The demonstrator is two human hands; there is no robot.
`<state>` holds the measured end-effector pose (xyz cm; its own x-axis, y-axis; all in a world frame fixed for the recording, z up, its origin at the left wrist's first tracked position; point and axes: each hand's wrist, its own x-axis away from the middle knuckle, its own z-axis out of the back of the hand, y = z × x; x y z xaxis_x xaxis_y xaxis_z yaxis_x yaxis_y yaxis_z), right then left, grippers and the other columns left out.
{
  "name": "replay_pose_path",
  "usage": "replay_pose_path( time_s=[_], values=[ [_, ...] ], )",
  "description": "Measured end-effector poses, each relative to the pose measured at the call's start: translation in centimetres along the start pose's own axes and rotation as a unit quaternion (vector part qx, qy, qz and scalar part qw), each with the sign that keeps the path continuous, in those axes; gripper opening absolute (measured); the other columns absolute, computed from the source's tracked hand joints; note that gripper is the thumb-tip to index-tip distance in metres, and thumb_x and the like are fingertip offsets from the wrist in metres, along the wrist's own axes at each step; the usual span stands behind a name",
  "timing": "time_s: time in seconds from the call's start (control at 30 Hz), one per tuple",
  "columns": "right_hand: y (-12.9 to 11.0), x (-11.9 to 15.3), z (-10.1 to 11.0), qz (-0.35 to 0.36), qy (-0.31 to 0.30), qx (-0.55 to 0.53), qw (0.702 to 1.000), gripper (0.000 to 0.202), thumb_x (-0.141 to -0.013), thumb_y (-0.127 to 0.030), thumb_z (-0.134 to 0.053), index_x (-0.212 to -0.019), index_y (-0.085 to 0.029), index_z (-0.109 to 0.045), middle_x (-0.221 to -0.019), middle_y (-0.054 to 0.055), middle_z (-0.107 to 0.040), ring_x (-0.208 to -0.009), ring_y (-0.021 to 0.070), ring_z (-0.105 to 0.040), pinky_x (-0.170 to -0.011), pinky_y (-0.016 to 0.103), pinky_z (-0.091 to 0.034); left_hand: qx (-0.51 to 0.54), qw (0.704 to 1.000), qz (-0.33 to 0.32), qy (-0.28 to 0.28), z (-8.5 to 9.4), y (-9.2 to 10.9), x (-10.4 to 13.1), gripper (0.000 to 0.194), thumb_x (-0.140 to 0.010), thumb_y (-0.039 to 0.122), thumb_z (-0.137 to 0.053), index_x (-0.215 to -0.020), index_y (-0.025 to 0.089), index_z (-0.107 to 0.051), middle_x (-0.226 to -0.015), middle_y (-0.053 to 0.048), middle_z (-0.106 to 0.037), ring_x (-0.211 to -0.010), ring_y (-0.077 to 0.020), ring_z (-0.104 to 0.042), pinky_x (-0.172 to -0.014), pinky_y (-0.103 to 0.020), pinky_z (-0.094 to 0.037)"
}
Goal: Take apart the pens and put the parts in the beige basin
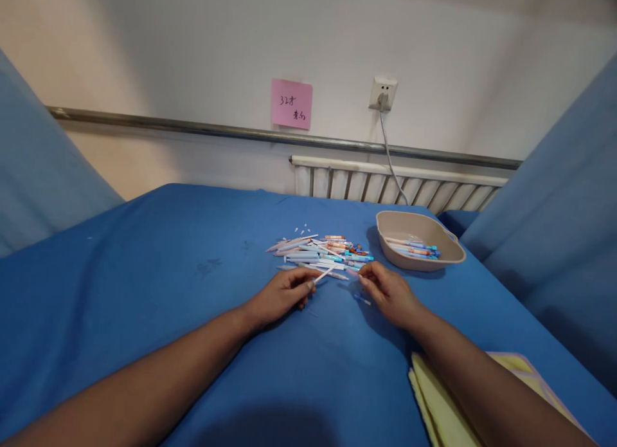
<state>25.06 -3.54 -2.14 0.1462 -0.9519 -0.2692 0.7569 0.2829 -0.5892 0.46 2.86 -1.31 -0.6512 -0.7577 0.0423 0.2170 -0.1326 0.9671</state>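
My left hand (284, 296) is closed in a pinch on a thin white stick (324, 275), like a pen tube, which points up and to the right. Across from it, my right hand (388, 292) pinches a small pinkish piece (352, 273), too small to name surely. Just beyond both hands lies a loose pile of pens and pen parts (304, 256) in white, light blue, pink and orange. A small dark blue and clear piece (362, 300) rests on the blue cloth below my right fingertips.
A beige plastic basin (399, 259) with several pens (414, 249) in it stands at the right. Tiny white bits (303, 230) lie behind the pile. A folded yellow towel (446, 405) is under my right forearm. Blue curtains (569, 196) hang at both sides; a radiator (354, 183) stands behind.
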Motion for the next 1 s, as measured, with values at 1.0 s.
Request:
replay_pose_path(
  time_s=[1.0],
  values=[
    [-3.3, 1.1, -0.3, 0.129, -0.032, -0.022, 0.991, 0.012, -0.091, -0.020, -0.046, -0.100, -0.020, -0.054, -0.087, 0.005, -0.061, -0.080, 0.0166, -0.057, -0.072, 0.028, -0.045, -0.112, 0.991, -0.048, -0.057, -1.4, 1.5, 1.6, 0.025, -0.087, 0.031, -0.049, -0.102, 0.017, -0.063, -0.084, 0.000, -0.063, -0.070, -0.0121, -0.054, -0.067, -0.022, -0.044]
  ],
)
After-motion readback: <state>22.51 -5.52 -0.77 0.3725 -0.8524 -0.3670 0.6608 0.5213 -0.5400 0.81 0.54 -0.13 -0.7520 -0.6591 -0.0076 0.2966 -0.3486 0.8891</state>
